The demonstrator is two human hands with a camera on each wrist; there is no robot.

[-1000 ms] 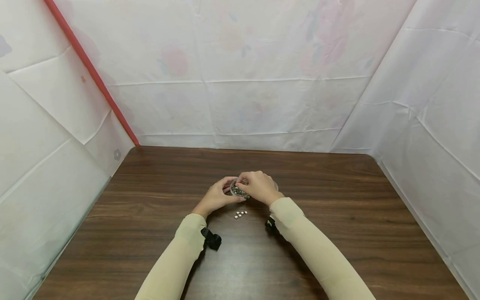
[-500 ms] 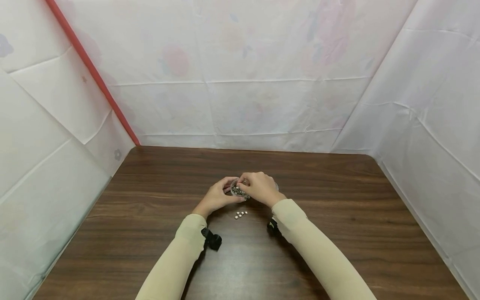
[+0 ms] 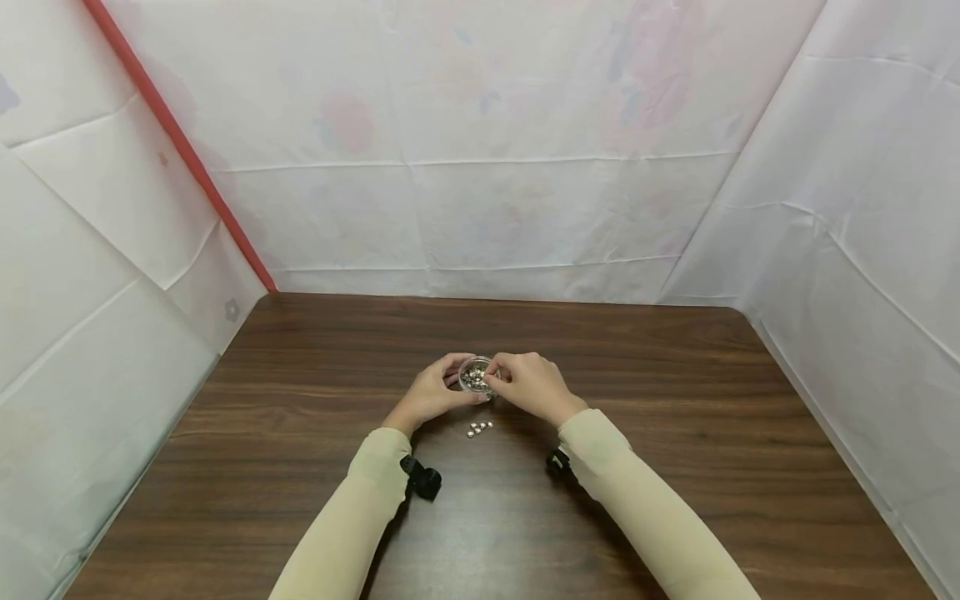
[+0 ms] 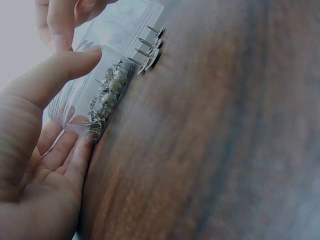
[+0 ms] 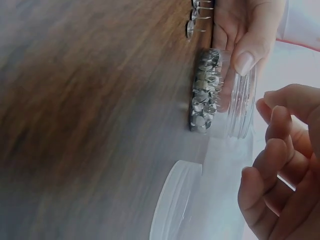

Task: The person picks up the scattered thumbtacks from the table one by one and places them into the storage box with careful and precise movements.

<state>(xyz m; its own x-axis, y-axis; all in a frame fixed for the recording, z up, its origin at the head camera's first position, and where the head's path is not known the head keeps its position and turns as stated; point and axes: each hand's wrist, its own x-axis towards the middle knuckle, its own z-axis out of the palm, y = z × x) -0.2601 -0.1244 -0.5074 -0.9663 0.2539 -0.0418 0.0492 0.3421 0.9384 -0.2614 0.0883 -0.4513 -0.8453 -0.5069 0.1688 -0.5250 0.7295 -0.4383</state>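
Observation:
A clear round jar (image 3: 474, 382) of metal thumbtacks (image 5: 204, 100) stands on the table. My left hand (image 3: 433, 393) holds it from the left, its thumb at the near side of the rim and its fingers around the wall. Over the jar's mouth is my right hand (image 3: 531, 383), fingers curled and thumb and index fingertips close together. Whether a tack sits between those fingertips cannot be made out. Several thumbtacks (image 3: 478, 429) lie on the table in front of the jar, points up in the left wrist view.
A clear round lid (image 5: 175, 202) lies on the table beside the jar in the right wrist view; my right hand hides it in the head view. Brown wood-grain table (image 3: 360, 517) stretches around, with white patterned cloth (image 3: 480, 167) behind it and at both sides.
My right hand has shifted slightly right and toward me, uncovering more of the jar's mouth. My left hand and the jar stay in place.

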